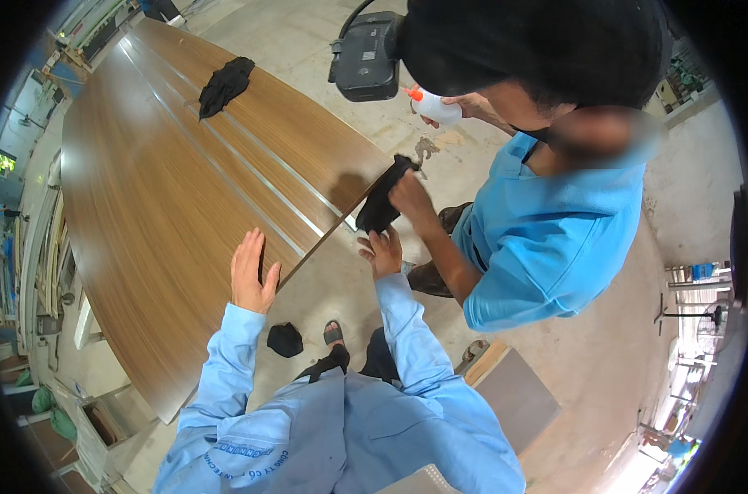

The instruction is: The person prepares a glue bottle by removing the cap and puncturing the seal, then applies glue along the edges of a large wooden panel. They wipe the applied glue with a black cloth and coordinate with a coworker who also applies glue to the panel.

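A large wood-grain panel (168,173) with pale metallic strips set along it stretches away to the far left. My left hand (252,276) lies on its near edge, fingers extended and holding nothing. My right hand (382,252) is raised beside the panel's right edge, its fingers slightly curled and apart. Just beyond those fingertips is a black cloth (382,202), which a co-worker's hand (410,196) presses at the panel's edge; whether my fingertips touch it I cannot tell. In the co-worker's other hand is a white squeeze bottle (436,107) with a red tip.
Another black cloth (227,86) rests on the panel's far part. The co-worker in a blue shirt (547,239) stands close on my right. On the floor are a dark piece (285,339) and a grey-topped block (514,395). Stacked boards line the left side.
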`<action>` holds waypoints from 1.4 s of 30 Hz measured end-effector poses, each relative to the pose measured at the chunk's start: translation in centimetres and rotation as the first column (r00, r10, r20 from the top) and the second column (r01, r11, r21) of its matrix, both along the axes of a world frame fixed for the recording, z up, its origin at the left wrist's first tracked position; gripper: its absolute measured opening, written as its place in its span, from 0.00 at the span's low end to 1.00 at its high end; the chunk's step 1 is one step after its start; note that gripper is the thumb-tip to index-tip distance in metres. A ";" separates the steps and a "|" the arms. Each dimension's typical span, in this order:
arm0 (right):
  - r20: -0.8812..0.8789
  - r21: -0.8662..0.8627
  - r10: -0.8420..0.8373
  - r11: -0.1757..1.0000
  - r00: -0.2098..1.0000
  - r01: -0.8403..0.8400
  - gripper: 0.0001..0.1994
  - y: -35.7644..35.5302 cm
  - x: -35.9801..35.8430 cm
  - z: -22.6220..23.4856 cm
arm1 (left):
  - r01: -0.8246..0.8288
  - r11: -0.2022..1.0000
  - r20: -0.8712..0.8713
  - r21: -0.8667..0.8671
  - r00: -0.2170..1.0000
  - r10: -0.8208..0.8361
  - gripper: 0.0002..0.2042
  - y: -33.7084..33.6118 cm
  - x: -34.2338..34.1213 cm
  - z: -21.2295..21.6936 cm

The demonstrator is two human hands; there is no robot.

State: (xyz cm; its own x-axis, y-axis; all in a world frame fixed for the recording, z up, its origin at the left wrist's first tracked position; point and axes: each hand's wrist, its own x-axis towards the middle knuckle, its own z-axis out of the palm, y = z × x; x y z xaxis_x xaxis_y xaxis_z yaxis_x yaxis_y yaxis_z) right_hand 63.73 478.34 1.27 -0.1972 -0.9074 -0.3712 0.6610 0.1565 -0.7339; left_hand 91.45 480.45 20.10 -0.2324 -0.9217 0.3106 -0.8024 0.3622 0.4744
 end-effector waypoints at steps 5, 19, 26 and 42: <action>-0.127 0.405 0.224 0.901 0.966 -0.156 0.21 7.7 -0.4 1.7 | -0.115 0.993 -0.438 0.004 0.893 0.105 0.12 0.2 1.0 -1.1; -0.202 0.576 0.332 0.801 0.922 -0.162 0.10 22.7 -2.5 -0.6 | -0.058 0.981 -0.773 0.187 0.607 0.184 0.17 0.2 2.6 -2.6; -0.258 0.540 0.363 0.822 0.896 -0.178 0.11 21.2 -1.2 -1.2 | -0.043 0.989 -0.804 0.142 0.578 0.140 0.15 -1.4 2.8 -3.4; -0.253 0.492 0.283 0.861 0.925 -0.129 0.09 21.7 -1.4 -1.2 | -0.057 0.993 -0.778 0.103 0.617 0.116 0.06 -2.4 3.3 -3.9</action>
